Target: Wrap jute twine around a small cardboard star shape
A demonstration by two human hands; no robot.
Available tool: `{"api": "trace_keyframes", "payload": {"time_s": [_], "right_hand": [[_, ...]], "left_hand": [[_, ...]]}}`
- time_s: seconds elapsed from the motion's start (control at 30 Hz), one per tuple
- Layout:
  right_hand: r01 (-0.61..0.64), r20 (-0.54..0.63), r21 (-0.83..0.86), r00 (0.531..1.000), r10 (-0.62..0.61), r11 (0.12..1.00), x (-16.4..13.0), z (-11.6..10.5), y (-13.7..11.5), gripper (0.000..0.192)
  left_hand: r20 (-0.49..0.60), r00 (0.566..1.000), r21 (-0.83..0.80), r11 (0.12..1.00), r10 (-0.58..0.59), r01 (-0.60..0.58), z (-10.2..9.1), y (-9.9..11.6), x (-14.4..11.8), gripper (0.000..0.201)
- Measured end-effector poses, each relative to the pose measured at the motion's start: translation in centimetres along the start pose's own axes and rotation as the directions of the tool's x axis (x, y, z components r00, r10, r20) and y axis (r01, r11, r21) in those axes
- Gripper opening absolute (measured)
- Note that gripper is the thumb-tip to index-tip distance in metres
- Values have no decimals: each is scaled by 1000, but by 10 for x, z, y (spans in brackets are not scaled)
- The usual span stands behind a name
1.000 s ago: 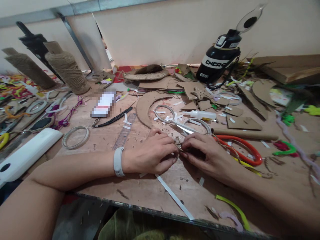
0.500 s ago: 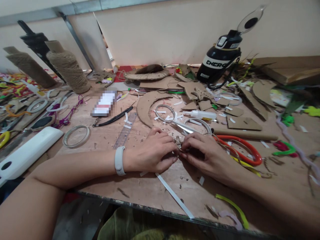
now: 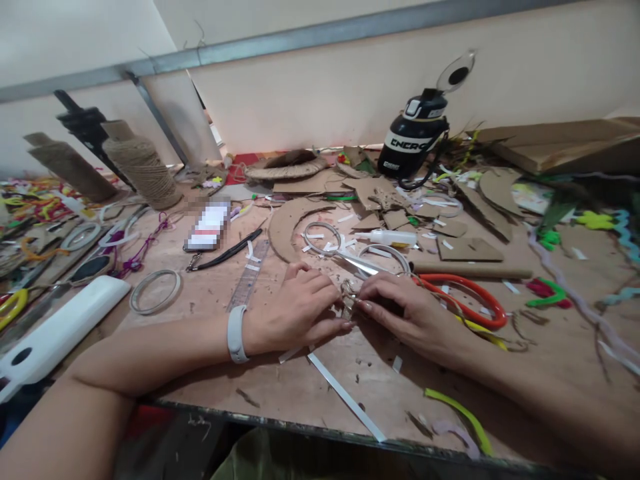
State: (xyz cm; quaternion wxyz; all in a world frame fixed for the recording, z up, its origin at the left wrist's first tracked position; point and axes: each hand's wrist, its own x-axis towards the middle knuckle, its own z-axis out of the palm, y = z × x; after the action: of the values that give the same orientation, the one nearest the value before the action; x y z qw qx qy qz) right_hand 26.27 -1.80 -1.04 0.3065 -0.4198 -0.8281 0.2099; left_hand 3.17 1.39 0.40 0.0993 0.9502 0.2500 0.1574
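A small, shiny brownish piece (image 3: 349, 291) sits between the fingertips of both hands, low over the table; its kind is too small to make out. My left hand (image 3: 303, 308), with a pale band on the wrist, has its fingers curled around the piece's left side. From the right, my right hand (image 3: 407, 312) pinches it between thumb and fingers. Just behind the hands lie scissors with a red-orange handle (image 3: 477, 293) and two pale rings, one ring (image 3: 323, 239) farther left. Below my left hand a thin white strip (image 3: 345, 395) stretches toward the table's front edge.
A glue bottle (image 3: 390, 237), a curved cardboard piece (image 3: 283, 230) and many cardboard scraps lie behind the hands. A black drink bottle (image 3: 413, 143) and twine spools (image 3: 143, 167) stand farther back. On the left are a phone (image 3: 206, 225) and a white tool (image 3: 65, 327).
The camera view has shifted, so background things sit lower and the bottle farther left. The fingertips have parted slightly, showing more of the small piece, which both hands still hold.
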Motion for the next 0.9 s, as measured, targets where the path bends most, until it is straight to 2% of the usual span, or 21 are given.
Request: {"api": "trace_keyframes", "payload": {"time_s": [0.17,0.3,0.47,0.67,0.83,0.9], "right_hand": [[-3,-28,24,1000,4,1000,-1,1,-1,14],[-9,-45,55,999,11,998,-1,0,-2,15],[-39,-77,66,996,44,997,-3,-3,-1,14],[-130,-20,200,990,137,971,0,-7,-2,22],[-219,42,299,975,216,929,4,-9,-7,31],[-265,65,325,964,258,908,4,-12,-9,32]], "left_hand": [[-12,999,34,999,35,-35,3,2,0,28],[1,1000,25,999,24,-24,4,2,0,18],[-37,999,-1,1000,12,-12,5,2,-1,12],[-128,992,-16,1000,9,-12,4,3,0,24],[-19,998,-46,997,57,-58,3,1,1,22],[-16,998,-53,997,59,-60,3,0,2,22]]}}
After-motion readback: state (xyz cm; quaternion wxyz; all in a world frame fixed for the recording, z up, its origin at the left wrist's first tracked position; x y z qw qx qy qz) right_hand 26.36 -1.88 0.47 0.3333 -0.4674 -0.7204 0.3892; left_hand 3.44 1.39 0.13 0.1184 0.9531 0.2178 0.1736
